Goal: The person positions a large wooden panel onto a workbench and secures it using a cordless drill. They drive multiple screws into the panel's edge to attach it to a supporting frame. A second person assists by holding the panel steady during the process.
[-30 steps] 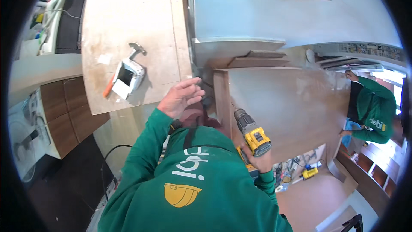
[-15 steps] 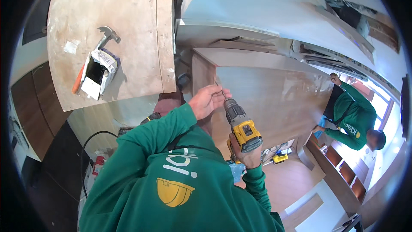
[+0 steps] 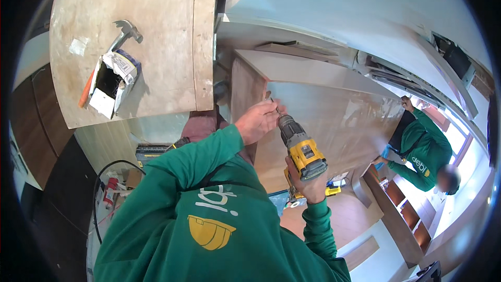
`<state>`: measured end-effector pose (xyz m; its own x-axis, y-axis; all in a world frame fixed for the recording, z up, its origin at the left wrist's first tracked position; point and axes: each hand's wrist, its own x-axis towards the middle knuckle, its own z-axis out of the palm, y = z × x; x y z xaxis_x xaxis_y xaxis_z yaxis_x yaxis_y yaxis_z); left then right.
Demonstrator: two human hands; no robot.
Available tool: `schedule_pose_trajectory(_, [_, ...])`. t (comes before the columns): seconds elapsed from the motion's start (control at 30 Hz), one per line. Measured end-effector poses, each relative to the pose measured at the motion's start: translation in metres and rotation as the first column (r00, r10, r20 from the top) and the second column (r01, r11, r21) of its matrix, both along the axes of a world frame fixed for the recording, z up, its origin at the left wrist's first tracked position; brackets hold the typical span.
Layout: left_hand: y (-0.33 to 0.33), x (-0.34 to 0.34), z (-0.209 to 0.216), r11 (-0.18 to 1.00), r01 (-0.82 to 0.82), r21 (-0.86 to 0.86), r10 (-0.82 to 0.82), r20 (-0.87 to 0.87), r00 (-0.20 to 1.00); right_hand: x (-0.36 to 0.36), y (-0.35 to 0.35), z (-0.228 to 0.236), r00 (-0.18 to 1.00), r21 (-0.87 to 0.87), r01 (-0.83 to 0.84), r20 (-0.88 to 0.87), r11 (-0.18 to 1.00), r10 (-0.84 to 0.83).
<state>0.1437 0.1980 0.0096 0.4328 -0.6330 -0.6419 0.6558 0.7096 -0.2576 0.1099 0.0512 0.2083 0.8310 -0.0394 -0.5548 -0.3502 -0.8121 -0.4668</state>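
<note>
My right hand [image 3: 309, 184] is wrapped round the grip of a yellow and black cordless drill [image 3: 302, 149]. The drill's chuck points away from me, toward the upper left. In front of the chuck, the fingers of my left hand [image 3: 258, 122] pinch a thin metal piece [image 3: 269, 95]; whether it is a bit or a screw I cannot tell. Its tip is close to the near left corner of a large wooden cabinet box [image 3: 323, 120]. Whether it touches the wood is unclear.
On a plywood board [image 3: 167, 47] at left lie a claw hammer [image 3: 128, 32] with an orange grip and an open torn box [image 3: 115, 81]. A co-worker in green [image 3: 425, 146] holds the cabinet's far end. A black cable [image 3: 99, 198] loops at lower left. Shelving [image 3: 402, 214] stands at right.
The drill and my right hand have shifted slightly right and down. My left hand remains by the chuck, moved a little. The co-worker still holds the far end.
</note>
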Motion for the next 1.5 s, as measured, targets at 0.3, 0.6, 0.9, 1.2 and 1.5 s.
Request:
schedule_pose_trajectory(0.3, [-0.004,0.001,-0.004,0.996,-0.085,-0.001,0.085,-0.014,0.996,0.016,-0.020,-0.011,0.987,-0.001,-0.160,0.013,0.987,0.160])
schedule_pose_trajectory(0.6, [-0.004,0.000,-0.007,0.994,-0.110,-0.005,0.110,-0.007,0.994,0.020,-0.024,-0.015,0.986,0.015,-0.169,0.001,0.985,0.169])
schedule_pose_trajectory(0.9, [-0.018,0.016,-0.001,0.983,-0.173,0.056,0.181,-0.182,0.967,0.046,-0.009,-0.004,0.984,0.022,-0.158,-0.073,0.987,0.160])
schedule_pose_trajectory(1.2, [-0.039,0.054,0.014,0.956,-0.026,0.291,0.165,-0.466,0.869,0.056,0.000,0.001,0.985,0.040,-0.116,-0.125,0.992,0.121])
schedule_pose_trajectory(1.5, [-0.045,0.052,0.005,0.951,-0.025,0.307,0.182,-0.494,0.850,0.055,-0.007,-0.003,0.984,0.074,-0.128,-0.116,0.989,0.136])
